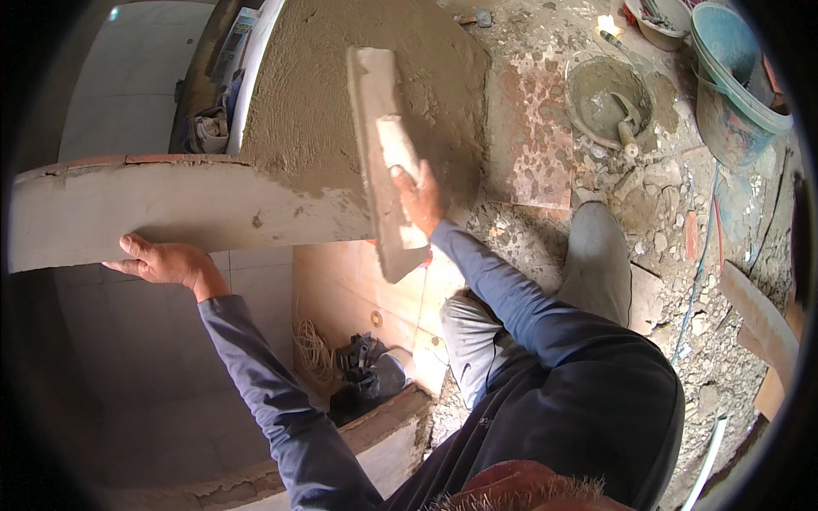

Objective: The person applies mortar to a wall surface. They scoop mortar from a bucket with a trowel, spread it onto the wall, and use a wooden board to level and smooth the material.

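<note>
Hair [545, 492], bottom edge | my right hand [417, 200] clamped on float [386, 204], upper centre, over mortar [315, 94] | left hand [166, 262] at pale ledge [179, 200], left, grip unclear | likely smoothing; next stroke needs level pressure

Wet mortar [311, 89], rubble [660, 176] and a bucket [726, 122] show a building site, probably indoors.
</note>
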### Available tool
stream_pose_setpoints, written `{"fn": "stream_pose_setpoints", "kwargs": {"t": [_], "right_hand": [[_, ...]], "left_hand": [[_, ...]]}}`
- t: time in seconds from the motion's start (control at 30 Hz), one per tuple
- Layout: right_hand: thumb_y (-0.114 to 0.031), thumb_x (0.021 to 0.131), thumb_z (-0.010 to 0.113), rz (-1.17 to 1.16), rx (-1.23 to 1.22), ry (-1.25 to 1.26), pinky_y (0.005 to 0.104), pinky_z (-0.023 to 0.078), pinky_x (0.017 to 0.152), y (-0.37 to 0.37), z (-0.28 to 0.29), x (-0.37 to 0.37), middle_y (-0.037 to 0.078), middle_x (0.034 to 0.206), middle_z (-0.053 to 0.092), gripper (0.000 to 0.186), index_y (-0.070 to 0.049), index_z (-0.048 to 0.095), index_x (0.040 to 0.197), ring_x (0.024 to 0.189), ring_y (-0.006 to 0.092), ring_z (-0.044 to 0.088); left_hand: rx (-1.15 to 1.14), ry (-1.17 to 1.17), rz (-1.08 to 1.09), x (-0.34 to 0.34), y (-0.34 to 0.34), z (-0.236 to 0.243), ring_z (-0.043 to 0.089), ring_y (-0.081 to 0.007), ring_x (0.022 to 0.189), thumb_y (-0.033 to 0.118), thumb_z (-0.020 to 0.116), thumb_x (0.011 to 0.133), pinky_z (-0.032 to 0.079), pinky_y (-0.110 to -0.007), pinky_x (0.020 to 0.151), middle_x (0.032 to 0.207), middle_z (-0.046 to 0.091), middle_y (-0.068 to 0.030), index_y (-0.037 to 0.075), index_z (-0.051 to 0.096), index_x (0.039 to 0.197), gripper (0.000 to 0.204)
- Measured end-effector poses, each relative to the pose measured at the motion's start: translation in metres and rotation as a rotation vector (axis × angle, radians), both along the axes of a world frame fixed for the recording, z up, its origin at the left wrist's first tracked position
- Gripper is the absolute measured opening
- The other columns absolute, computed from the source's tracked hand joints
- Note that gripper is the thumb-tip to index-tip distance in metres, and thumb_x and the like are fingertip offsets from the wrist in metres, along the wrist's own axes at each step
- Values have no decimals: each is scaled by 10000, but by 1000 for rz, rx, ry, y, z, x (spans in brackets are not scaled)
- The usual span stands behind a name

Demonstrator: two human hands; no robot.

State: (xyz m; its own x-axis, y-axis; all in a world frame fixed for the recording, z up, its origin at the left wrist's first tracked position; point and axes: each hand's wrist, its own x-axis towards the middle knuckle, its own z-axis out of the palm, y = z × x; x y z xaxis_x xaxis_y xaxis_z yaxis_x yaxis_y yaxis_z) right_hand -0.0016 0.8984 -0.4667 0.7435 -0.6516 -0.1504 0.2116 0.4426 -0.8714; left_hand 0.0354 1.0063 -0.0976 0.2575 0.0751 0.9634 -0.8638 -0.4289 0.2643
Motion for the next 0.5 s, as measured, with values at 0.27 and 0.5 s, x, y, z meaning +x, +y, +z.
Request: {"fn": "stream_pose_setpoints", "kwargs": {"t": [0.27,0.5], "right_hand": [[-448,904,659,38,-514,-142,492,567,646,-88,137,23,256,870,688,487,-59,462,1122,768,418,699],[-432,874,696,-166,-82,108,439,542,752,-106,-25,89,263,958,681,528,3,525,1120,888,366,695]], "left_hand": [[3,17,62,-6,3,2,498,-272,1194,374,546,999,420,-407,1050,1368,460,-192,-9,30,1541,840],[49,1,104,-14,-7,-4,471,-317,1227,429,589,956,425,-461,1040,1449,368,-212,-3,74,1536,888]]}}
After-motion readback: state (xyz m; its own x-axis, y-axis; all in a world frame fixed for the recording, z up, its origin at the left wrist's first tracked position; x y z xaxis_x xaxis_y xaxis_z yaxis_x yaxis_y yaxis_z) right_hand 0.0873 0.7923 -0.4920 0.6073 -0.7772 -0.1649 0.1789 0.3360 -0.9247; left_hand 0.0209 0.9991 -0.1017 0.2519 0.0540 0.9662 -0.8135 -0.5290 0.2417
